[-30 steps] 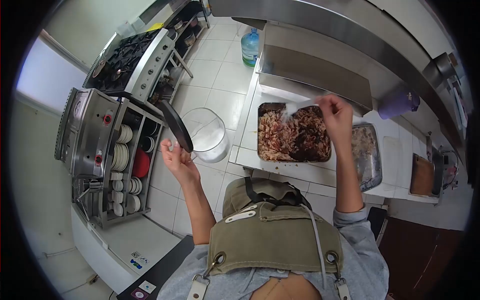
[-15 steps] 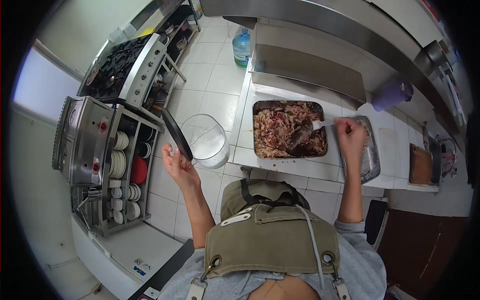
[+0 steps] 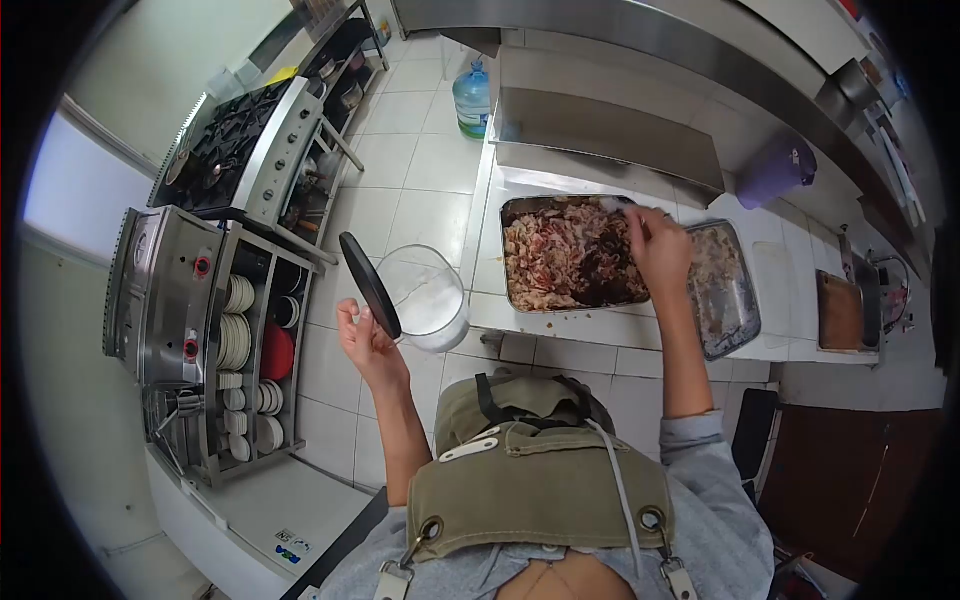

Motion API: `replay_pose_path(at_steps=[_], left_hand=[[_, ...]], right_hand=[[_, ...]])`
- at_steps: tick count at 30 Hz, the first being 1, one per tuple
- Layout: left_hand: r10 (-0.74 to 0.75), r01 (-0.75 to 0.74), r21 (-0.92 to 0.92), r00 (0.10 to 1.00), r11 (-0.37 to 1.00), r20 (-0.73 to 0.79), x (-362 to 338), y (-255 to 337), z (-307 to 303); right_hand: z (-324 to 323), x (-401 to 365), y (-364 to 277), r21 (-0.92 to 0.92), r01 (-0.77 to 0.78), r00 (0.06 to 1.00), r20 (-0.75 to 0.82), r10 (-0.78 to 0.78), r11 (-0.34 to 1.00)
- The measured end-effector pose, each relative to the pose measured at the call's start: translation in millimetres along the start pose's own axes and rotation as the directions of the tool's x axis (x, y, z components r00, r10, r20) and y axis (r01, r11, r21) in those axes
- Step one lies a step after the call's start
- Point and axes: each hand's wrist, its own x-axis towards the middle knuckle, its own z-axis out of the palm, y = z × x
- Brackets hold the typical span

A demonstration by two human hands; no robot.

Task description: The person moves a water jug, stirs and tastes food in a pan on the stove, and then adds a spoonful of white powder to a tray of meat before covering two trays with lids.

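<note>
My left hand [image 3: 368,340] is closed on a clear jar [image 3: 425,300] at the black lid's side; the grip is partly hidden. The round black lid [image 3: 368,285] stands tipped up, and white grainy stuff [image 3: 432,310] fills part of the jar. Over the right edge of a rectangular metal tray [image 3: 575,309], my right hand [image 3: 660,250] pinches a spoon [image 3: 614,204], whose handle is mostly hidden by the fingers. Shredded, meat-like food [image 3: 560,245] fills the tray, with a dark patch at its right side.
A glass dish [image 3: 722,290] with residue lies right of the tray. Behind them stand a metal ledge [image 3: 610,130] and a purple jug [image 3: 778,175]. A blue water bottle [image 3: 472,100] is on the floor. Stove [image 3: 235,150] and plate rack [image 3: 250,340] line the left.
My right hand has moved left over the tray with the spoon, which has tipped toward the back right corner. My left hand and the jar have shifted slightly right and down.
</note>
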Motion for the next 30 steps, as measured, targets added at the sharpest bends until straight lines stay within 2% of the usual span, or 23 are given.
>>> replay_pose_path(at_steps=[2, 5, 7, 12, 14, 15, 17, 18, 20, 24, 26, 30], left_hand=[[-0.005, 0.005, -0.008, 1.000, 1.000, 0.011, -1.7, -2.7, -2.5], [-0.012, 0.012, -0.016, 1.000, 1.000, 0.016, -0.8, -6.1, 1.2], [-0.026, 0.026, -0.001, 1.000, 1.000, 0.006, -5.4, -7.9, 1.0], [-0.032, 0.034, -0.015, 0.995, 0.999, 0.098, -9.7, -22.0, 7.1], [-0.030, 0.034, -0.025, 0.990, 0.999, 0.136, -13.2, -22.9, 11.8], [-0.045, 0.049, -0.025, 0.986, 0.998, 0.160, -16.8, -22.8, 12.9], [-0.063, 0.067, -0.015, 0.981, 0.998, 0.183, -24.3, -23.0, 12.1], [-0.073, 0.078, -0.019, 0.977, 0.997, 0.202, -26.5, -24.5, 13.5], [-0.092, 0.102, -0.030, 0.966, 0.994, 0.242, -31.3, -27.0, 14.5], [-0.090, 0.097, -0.010, 0.952, 0.995, 0.293, -43.8, -28.4, 19.3], [-0.095, 0.099, 0.005, 0.942, 0.995, 0.322, -46.6, -30.1, 13.4], [-0.101, 0.130, -0.062, 0.933, 0.990, 0.345, -52.4, -30.6, 20.6]], right_hand=[[-0.5, -12.1, 13.4, -0.056, 0.189, 0.979, 0.081, -0.185, 0.980], [-9.7, -25.7, 27.0, -0.156, 0.259, 0.966, 0.012, -0.260, 0.953], [-13.6, -33.0, 31.1, -0.129, 0.216, 0.976, 0.020, -0.215, 0.968], [-35.4, -34.1, 8.2, -0.060, 0.121, 0.993, 0.020, -0.120, 0.991], [-48.6, -30.9, -14.6, 0.264, -0.147, 0.989, 0.035, 0.142, 0.953], [-54.4, -31.0, -27.4, 0.264, -0.151, 0.989, 0.040, 0.146, 0.953], [-63.7, -32.0, -56.9, 0.501, -0.115, 0.993, 0.027, 0.118, 0.858], [-69.3, -32.2, -71.5, 0.503, -0.117, 0.992, 0.025, 0.121, 0.857], [-79.9, -37.4, -98.0, 0.593, -0.039, 0.992, 0.120, -0.041, 0.805], [-78.7, -53.8, -129.5, 0.636, -0.010, 0.987, 0.130, -0.095, 0.771], [-68.9, -65.6, -132.7, 0.656, -0.030, 0.975, 0.184, -0.122, 0.754], [-69.3, -76.3, -133.2, 0.592, 0.014, 0.989, 0.111, -0.099, 0.806]])
